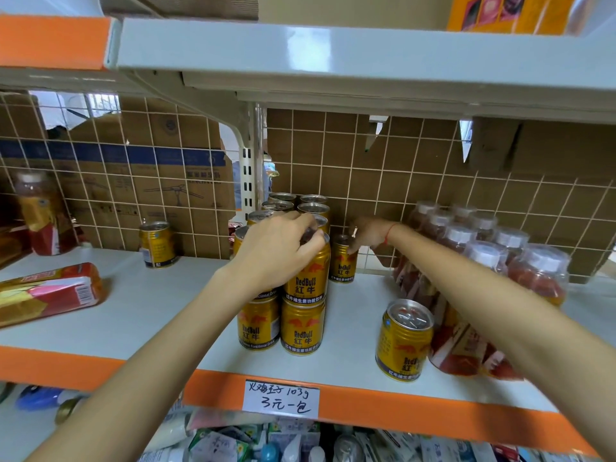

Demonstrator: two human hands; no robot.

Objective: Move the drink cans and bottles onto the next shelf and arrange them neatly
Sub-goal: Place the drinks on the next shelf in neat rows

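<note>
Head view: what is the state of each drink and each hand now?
Stacked cans: upright, two layers.
Back can: upright, right hand touches it.
Left hand: grips top can.
Front can: upright, alone.
Left can: upright.
Left bottle: lying.
Right bottles: upright, grouped.

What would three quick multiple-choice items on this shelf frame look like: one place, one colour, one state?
1. Where is the lying bottle?
A. left part of the shelf
B. right part, among the upright bottles
C. on top of the can stack

2. What colour is the shelf's front edge?
A. blue
B. orange
C. green

3. What is the left hand doing?
A. hanging idle
B. gripping the top of a stacked can
C. holding a bottle

Key: 1 A, it lies on its side left of the cans. 2 B, the strip behind the handwritten price tag is orange. 3 B, fingers curl over the can's rim.
</note>
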